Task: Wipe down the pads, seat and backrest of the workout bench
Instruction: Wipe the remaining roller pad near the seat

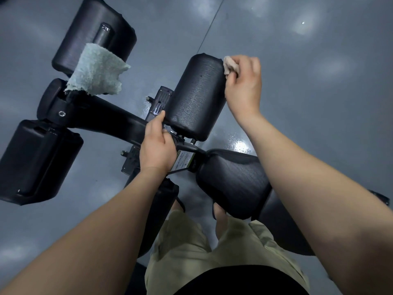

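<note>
I look straight down on a black workout bench. A black roller pad (194,96) sits at the centre. My right hand (244,86) grips a small beige cloth (229,64) against the pad's far right end. My left hand (156,145) grips the black frame bar (119,122) just below the pad's near end. The black seat (231,182) lies under my right forearm. Two more roller pads show at upper left (93,33) and lower left (36,160).
A pale green towel (95,71) hangs over the frame near the upper left pad. The glossy grey floor (319,103) surrounds the bench. My legs in khaki shorts (202,252) stand beside the seat at the bottom.
</note>
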Motion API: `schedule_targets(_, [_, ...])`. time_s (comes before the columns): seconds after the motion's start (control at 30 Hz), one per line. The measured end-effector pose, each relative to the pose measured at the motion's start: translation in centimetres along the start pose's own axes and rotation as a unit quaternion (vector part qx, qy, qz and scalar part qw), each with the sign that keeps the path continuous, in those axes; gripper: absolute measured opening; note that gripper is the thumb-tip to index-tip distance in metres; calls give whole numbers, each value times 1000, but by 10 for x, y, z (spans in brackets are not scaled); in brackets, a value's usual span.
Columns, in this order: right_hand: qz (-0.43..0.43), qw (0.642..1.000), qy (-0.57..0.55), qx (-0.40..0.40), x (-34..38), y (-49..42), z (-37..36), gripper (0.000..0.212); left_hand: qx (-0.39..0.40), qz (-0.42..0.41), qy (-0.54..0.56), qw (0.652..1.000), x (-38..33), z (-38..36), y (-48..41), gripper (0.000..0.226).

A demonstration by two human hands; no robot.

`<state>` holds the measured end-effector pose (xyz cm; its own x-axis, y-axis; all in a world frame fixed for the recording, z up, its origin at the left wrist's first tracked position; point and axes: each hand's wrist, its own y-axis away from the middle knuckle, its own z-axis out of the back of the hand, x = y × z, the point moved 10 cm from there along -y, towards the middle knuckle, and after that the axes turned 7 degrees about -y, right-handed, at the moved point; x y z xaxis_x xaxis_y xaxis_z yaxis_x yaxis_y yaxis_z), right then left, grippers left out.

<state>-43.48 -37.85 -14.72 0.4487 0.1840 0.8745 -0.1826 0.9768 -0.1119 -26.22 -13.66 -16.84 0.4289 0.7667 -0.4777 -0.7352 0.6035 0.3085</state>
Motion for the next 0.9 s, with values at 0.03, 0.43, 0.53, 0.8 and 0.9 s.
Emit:
schedule_targets(0.03, [8, 1000, 2, 2, 4, -1, -2, 30, 1, -3, 2, 1000, -1, 0, 0, 51])
schedule_targets(0.43, [111, 983, 19, 142, 33, 46, -18, 37, 3, -44, 14, 999, -8, 5, 2, 49])
schedule_targets(0.53, [81, 993, 20, 82, 33, 12, -9, 39, 9, -28, 12, 999, -4, 4, 1, 49])
schedule_targets(0.8, [136, 980, 87, 119, 47, 11, -29, 42, 13, -18, 15, 1000, -2, 3, 2, 48])
schedule_targets(0.9, [163, 973, 83, 144, 55, 35, -27, 31, 14, -19, 20, 1000, -2, 3, 1, 47])
